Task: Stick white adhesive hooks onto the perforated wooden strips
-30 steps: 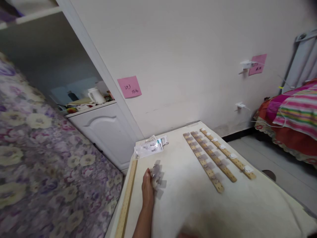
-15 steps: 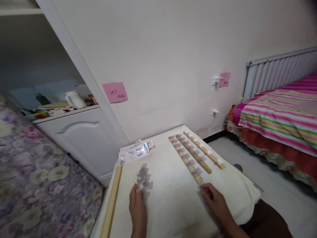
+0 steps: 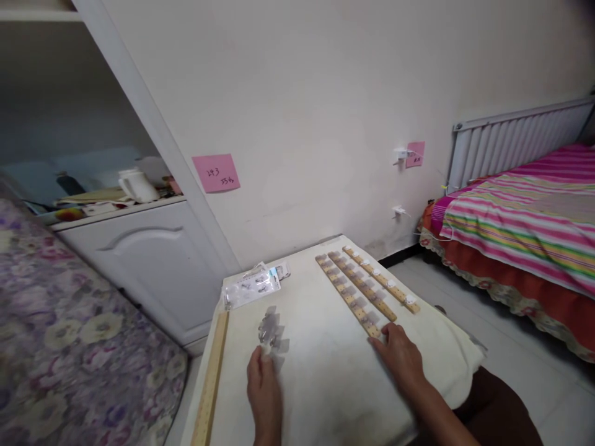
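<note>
My left hand [image 3: 264, 384] is closed in a pinch at the near edge of a small pile of clear plastic pieces [image 3: 271, 328]; a small pale item shows at the fingertips. My right hand [image 3: 398, 353] has its thumb and fingers around the near end of the leftmost wooden strip [image 3: 348, 296], which carries clear pieces along its length. Beside it lie a middle strip [image 3: 365, 286] with similar pieces and a right strip [image 3: 382, 279] with round white pieces.
A wooden bar [image 3: 211, 378] runs along the table's left edge. Clear plastic packets [image 3: 253, 286] lie at the back left of the white-covered table [image 3: 307, 396]. A flowered cloth [image 3: 88, 328] hangs at left; a bed [image 3: 525, 204] stands at right.
My right hand has moved up and closed on the near end of the leftmost strip. My left hand has shifted slightly right, near the pile. The view has turned a little.
</note>
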A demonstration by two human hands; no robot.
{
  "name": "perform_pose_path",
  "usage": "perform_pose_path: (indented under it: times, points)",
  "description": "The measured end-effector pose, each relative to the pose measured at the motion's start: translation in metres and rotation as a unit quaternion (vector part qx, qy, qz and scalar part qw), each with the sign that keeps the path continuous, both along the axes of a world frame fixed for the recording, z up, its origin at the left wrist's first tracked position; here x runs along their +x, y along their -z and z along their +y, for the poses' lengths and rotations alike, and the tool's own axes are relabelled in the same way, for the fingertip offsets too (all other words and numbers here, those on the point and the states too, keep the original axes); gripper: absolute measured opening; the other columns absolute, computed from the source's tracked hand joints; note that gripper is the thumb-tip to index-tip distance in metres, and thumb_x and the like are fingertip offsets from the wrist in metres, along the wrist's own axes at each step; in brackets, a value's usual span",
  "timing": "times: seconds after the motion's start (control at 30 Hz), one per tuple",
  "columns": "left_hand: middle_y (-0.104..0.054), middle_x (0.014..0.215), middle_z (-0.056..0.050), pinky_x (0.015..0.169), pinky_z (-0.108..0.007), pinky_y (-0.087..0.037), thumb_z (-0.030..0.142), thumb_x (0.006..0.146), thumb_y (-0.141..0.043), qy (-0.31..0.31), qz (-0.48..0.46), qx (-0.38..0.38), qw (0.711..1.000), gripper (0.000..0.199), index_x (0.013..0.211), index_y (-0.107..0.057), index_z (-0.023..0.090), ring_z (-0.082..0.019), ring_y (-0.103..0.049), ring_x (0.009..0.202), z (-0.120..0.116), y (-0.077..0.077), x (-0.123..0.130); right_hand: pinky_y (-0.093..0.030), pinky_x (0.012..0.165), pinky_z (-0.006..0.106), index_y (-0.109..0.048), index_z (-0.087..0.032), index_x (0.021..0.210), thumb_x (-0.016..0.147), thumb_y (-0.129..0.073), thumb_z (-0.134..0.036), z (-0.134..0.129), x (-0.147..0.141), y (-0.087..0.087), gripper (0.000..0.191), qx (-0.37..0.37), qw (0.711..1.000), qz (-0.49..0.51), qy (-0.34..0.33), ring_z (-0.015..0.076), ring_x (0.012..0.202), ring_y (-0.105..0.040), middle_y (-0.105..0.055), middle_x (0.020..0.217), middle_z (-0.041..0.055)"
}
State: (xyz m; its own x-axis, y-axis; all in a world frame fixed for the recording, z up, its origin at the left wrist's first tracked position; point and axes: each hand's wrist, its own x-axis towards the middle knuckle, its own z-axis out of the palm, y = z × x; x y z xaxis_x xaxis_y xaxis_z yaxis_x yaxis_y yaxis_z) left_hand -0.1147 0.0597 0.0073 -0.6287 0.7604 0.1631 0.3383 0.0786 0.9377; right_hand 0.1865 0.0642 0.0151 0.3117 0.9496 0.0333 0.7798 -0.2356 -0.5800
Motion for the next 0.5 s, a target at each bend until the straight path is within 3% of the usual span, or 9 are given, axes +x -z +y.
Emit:
perform_pose_path:
  times: [0.3,0.4,0.5]
  points:
    - [-0.05,0.136,-0.01,0.11,-0.04,-0.029,0.045,0.084,-0.044,-0.008,-0.01,0.026,1.0,0.05,0.126,-0.05,0.019,-0.025,-0.043,0.127,-0.002,0.001,0.001,-0.031,0.056,0.028,-0.051,-0.023,0.082,0.082,-0.049,-0.045,0.007,-0.001,0.007,0.022,0.009,1.0,0.004,0.004,0.0198,0.073,-0.061,-0.064,0.09,0.0031]
    - [-0.049,0.135,-0.01,0.11,-0.039,-0.029,0.043,0.084,-0.043,-0.006,-0.005,0.03,1.0,0.049,0.126,-0.049,0.018,-0.025,-0.043,0.127,-0.002,0.001,0.0,-0.034,0.056,0.027,-0.048,-0.023,0.072,0.074,-0.058,-0.041,0.013,0.0,0.012,0.021,0.033,0.991,0.127,0.021,0.0185,0.066,-0.058,-0.063,0.07,-0.0004]
    - [-0.05,0.134,-0.01,0.111,-0.038,-0.028,0.042,0.084,-0.044,-0.006,-0.002,0.033,0.999,0.048,0.125,-0.05,0.017,-0.025,-0.043,0.127,-0.001,0.002,-0.001,-0.037,0.052,0.026,-0.046,-0.023,0.067,0.064,-0.068,-0.033,0.022,-0.002,0.017,0.025,0.042,0.929,0.365,0.041,0.0155,0.051,-0.054,-0.057,0.051,-0.0052]
